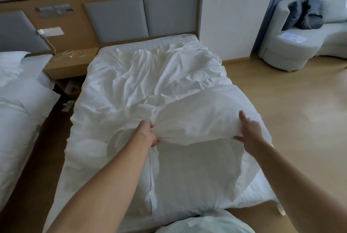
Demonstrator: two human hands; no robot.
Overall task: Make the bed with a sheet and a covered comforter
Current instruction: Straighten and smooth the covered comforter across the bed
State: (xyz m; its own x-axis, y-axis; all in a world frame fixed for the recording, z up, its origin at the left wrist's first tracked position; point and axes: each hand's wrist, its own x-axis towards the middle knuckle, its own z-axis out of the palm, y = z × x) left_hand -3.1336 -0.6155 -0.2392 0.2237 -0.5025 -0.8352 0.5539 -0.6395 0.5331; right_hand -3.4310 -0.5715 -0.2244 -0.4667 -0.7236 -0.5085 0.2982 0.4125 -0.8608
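A pale garment [202, 222] on the person's body fills the bottom edge; both bare forearms reach out from it over the foot of the bed [150, 42]; the left hand [148, 133] has its fingers curled tight round a bunched fold of the white comforter [150, 75], lifting it off the bed; the right hand [249, 131] lies flat against the same raised fold, fingers straight and thumb spread, gripping nothing; the rest of the comforter lies rumpled over the mattress up to the grey headboard [140, 18]; a second bed [18, 92] stands to the left past a wooden nightstand [73, 63]; a pale armchair [281, 52] with dark cushions [304, 14] stands at the right on the wooden floor [281, 101].
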